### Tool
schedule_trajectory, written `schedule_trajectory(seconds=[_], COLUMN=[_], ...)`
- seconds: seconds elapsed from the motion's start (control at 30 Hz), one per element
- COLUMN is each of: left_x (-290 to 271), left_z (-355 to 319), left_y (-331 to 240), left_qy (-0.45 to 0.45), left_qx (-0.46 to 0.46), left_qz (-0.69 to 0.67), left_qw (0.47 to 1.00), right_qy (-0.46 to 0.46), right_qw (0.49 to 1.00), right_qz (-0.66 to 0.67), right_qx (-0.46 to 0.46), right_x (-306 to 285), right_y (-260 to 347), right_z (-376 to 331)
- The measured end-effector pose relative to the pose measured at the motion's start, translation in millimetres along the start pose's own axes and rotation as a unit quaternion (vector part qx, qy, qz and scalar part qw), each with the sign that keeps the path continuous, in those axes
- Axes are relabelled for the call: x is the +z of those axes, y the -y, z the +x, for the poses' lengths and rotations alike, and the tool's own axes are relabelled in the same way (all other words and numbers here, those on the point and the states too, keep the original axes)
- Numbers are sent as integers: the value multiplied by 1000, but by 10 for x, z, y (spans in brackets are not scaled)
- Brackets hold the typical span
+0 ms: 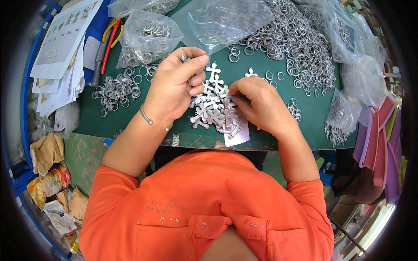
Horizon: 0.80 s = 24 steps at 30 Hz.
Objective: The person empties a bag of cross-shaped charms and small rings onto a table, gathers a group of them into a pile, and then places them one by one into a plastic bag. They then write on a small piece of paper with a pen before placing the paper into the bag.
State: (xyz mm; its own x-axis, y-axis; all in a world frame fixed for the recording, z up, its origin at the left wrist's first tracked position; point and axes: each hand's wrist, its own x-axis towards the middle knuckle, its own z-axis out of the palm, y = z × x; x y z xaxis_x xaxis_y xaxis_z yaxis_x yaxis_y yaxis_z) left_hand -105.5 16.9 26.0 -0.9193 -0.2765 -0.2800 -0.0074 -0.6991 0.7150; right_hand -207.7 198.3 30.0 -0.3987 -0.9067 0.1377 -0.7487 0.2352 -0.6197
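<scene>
The left hand (174,87) is lifted above the green worktop (109,117), its fingers (191,58) pinching a small metal ring (183,57). The right hand (257,104) rests at three o'clock of the pile of silver crosses (213,108), fingertips pressed onto one cross — whether they grip it I cannot tell. At twelve o'clock lie clear bags (226,19) and loose rings (296,39); at nine o'clock — a smaller ring heap (115,89) and stacked papers (61,52).
</scene>
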Motion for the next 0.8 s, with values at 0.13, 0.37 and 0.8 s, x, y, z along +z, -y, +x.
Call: schedule_trajectory(seconds=[0.13, 0.37, 0.8], left_x=[30, 71, 85], left_z=[-20, -39, -46], left_y=[69, 120, 154], left_qy=[18, 35, 29], left_qx=[-6, -41, -66], left_qz=[64, 171, 173], left_qw=[998, 984, 982], right_qy=[-36, -69, -6], right_qw=[970, 833, 988], right_qz=[192, 479, 89], right_qx=[146, 267, 129], right_x=[-11, -88, -120], right_y=[-48, -14, 53], right_z=[-46, -52, -446])
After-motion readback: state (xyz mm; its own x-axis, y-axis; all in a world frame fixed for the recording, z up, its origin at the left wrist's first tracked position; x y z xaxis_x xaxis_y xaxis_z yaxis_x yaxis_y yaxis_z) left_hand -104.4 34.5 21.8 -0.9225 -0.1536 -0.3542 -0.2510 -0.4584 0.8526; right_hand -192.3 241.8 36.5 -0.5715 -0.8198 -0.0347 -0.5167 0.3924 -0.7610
